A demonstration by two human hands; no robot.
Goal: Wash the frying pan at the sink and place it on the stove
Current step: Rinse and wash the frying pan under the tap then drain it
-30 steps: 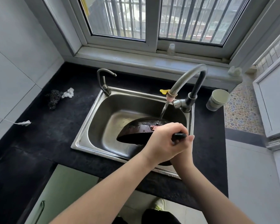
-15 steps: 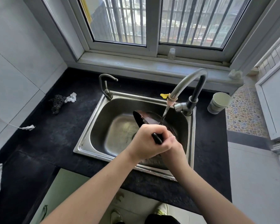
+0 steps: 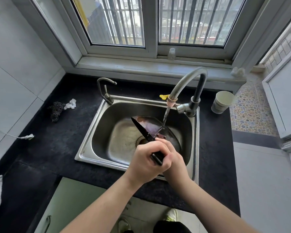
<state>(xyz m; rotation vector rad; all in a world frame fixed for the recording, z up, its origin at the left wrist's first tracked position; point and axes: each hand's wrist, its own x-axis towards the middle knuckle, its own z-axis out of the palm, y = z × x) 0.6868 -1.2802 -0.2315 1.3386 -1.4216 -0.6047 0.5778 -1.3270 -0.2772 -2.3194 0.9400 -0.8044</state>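
A steel sink (image 3: 97,142) is set into a black bench (image 3: 45,148) below a window. Inside it, a frying pan (image 3: 151,125) is tilted under running tap water, its handle clasped by the left hand (image 3: 148,163) and right hand (image 3: 175,160) at 6 o'clock.

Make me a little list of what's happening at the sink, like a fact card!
pan: dark round metal frying pan, tipped on edge inside the sink
sink: shiny steel sink set in a black counter
water: running from the tall curved grey tap onto the pan
left hand: left hand wrapped round the pan's black handle
right hand: right hand tucked behind the left, also at the handle
nearby: pale paper cup right of the sink; dark wire scrubber on its left
stove: not in view
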